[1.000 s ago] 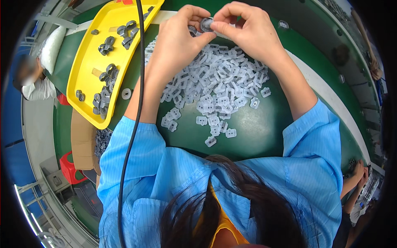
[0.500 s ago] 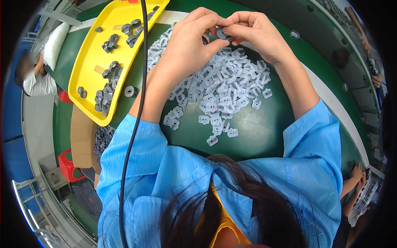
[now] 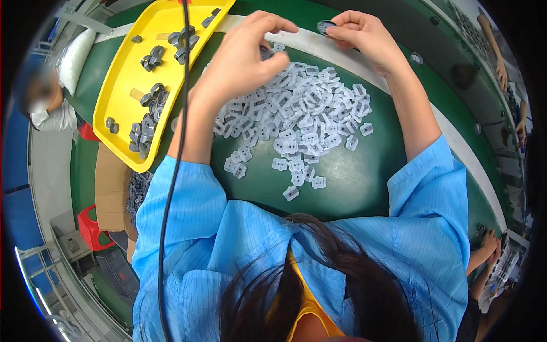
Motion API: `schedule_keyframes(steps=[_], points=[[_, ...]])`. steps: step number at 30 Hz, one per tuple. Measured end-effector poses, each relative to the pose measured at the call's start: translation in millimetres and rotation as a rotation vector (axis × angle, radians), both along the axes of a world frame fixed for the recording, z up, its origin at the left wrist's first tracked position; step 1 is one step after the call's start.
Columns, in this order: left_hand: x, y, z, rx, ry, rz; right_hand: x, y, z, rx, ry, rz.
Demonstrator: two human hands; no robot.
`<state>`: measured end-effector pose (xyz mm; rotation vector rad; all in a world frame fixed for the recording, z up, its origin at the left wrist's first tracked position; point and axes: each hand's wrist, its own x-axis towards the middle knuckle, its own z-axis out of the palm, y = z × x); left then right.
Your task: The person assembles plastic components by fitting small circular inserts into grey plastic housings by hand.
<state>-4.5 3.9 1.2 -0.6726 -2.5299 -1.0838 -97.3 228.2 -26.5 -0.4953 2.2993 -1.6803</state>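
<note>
**Dark disc (image 3: 326, 27) pinched in right hand (image 3: 367, 39) at a green table (image 3: 256, 179)**

Seen from above, a person in a blue shirt (image 3: 188, 199) has both hands raised, apart from each other. The right hand is nearly closed, thumb and fingertips gripping the disc by its edge, beyond the far side of a pile of clear plastic pieces (image 3: 293, 111). The left hand (image 3: 239, 62) has its thumb and forefinger spread wide, while its other fingers curl around a dark grey part (image 3: 265, 53), mostly hidden in the palm. To the left, a yellow tray (image 3: 119, 94) carries clusters of grey rings (image 3: 155, 98). A black cable (image 3: 175, 154) hangs across the view, passing in front of the tray's edge and the left sleeve.
</note>
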Motion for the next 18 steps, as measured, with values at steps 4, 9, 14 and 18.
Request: schedule_keyframes(steps=[4, 9, 14, 18], points=[[6.6, -26.4, 2.6, -0.066, -0.117, -0.105, -22.4, 18.6, -29.0, 0.429, 0.374, -0.203], [21.3, -38.2, 5.8, -0.179, -0.268, -0.057, -24.3, 13.9, -34.1, 0.507, 0.766, -0.315], [18.6, -31.4, -6.4, -0.26, -0.149, 0.099, 3.5, -30.6, -11.9, 0.243, 0.595, -0.039], [15.2, -20.6, -3.9, -0.24, -0.17, 0.18, 6.7, -59.0, -27.4, 0.26, 0.913, 0.151]])
